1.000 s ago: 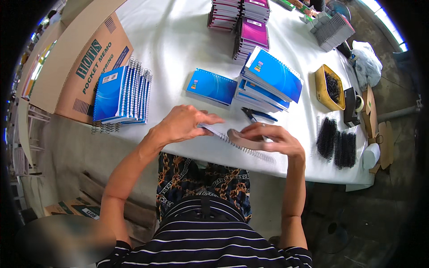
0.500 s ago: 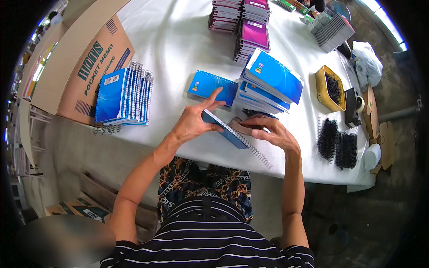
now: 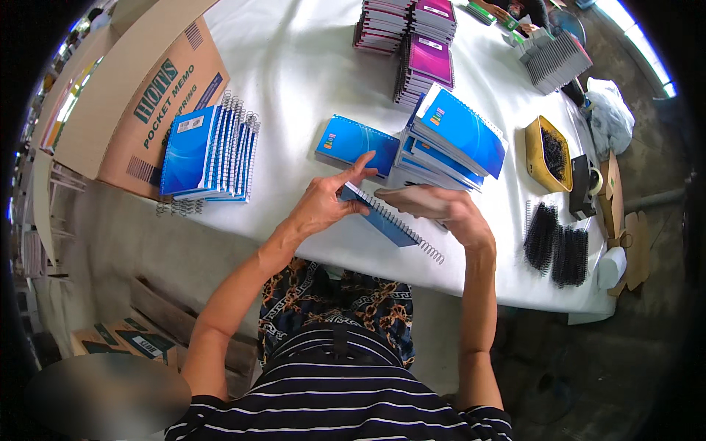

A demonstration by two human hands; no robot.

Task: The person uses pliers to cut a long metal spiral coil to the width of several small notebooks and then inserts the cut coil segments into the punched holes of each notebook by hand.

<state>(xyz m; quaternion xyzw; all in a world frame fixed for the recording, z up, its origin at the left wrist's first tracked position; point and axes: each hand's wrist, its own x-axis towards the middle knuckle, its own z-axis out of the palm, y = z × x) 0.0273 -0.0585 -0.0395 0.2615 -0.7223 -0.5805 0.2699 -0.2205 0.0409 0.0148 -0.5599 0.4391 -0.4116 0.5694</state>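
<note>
at frame centre, i have the left hand (image 3: 323,206), fingers clamped on a blue notebook (image 3: 389,229); beside its coil (image 3: 432,253), the right hand (image 3: 462,214) is blurred: i cannot tell its fingers' state.

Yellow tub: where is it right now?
In the head view, the yellow tub is on the right of the table, beyond the right hand, just left of the black box and above the black coils in the picture.

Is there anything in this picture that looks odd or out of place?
Yes: the wire coil sticks out past the lower-right end of the blue notebook in the left hand, instead of ending near its cover. I notice no spill.
</note>
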